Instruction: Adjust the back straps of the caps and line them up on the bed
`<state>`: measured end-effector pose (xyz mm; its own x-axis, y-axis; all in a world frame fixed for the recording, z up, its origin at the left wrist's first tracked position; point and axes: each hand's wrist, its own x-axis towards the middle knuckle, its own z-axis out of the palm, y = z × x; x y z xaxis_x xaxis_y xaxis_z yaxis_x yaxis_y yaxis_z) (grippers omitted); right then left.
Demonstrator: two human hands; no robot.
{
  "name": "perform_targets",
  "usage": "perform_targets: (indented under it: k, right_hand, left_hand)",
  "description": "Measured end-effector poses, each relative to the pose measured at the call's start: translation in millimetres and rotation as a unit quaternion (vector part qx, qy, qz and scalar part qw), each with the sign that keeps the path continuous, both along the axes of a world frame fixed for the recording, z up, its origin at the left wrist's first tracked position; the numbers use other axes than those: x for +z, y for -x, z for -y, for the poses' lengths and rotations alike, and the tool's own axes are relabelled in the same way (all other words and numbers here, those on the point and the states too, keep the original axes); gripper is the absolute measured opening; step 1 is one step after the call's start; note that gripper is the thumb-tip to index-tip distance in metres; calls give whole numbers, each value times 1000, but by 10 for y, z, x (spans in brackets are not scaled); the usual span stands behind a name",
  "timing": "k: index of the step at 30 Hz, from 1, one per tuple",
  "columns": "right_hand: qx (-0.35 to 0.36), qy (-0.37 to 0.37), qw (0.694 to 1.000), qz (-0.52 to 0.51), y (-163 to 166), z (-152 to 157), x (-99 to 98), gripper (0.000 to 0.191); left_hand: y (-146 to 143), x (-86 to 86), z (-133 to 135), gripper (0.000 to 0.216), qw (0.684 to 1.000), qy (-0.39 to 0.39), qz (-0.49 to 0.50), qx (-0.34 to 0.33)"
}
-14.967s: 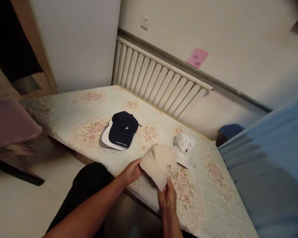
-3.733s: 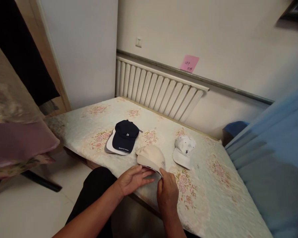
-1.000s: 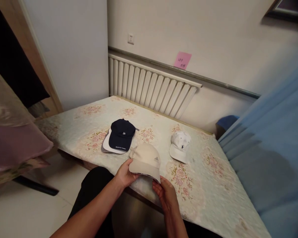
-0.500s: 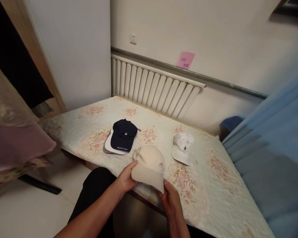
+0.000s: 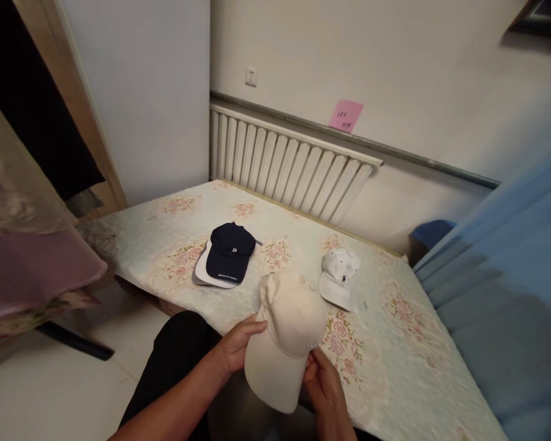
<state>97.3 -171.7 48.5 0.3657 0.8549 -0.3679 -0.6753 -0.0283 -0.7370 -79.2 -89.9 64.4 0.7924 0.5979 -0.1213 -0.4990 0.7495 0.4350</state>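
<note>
A cream baseball cap (image 5: 294,312) is held over the near edge of the table, its brim pointing down toward me. My left hand (image 5: 239,343) grips the cap's left side where brim and crown meet, thumb on top. On the opposite side, my right hand (image 5: 324,376) pinches the cap near a small dark logo, with some fingers hidden beneath. Beyond it to the left, a navy cap (image 5: 232,251) with white lettering on its brim lies stacked on a white cap (image 5: 201,268). Farther right rests another white cap (image 5: 340,275) with a small dark emblem.
The table (image 5: 376,367) wears a pale floral cloth. A radiator (image 5: 284,162) runs along the wall behind it, with a pink note (image 5: 346,115) above. A blue curtain (image 5: 500,294) hangs at the right. Draped cloth (image 5: 41,263) and clothing are at the left.
The cream cap has been turned and tipped in my hands: its brim now hangs lower and more of the crown's top shows. Its logo has swung round to the right edge.
</note>
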Motion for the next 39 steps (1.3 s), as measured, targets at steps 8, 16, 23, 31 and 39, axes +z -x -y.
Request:
perform_targets:
  k: [8,16,23,31,39]
  right_hand:
    - [54,50,996,45,-12,75,-180,35]
    - [71,70,989,106,-29,68,-205,48]
    - [98,-14,993,60,170,84,8,50]
    - [82,86,974,193,111,74,-218,35]
    - [10,-26,784,620,271,193,17,22]
  left_hand:
    - [-122,141,82,55,996,-61,-52,30]
    - [-238,500,97,38,892,-319,-293,131]
    - [-440,353,-15,23,480,-644,-590,84]
    - [-540,-232,132,19,358,-716,-599,-10]
    - [-628,-445,245,24,347,-753,-556,-51]
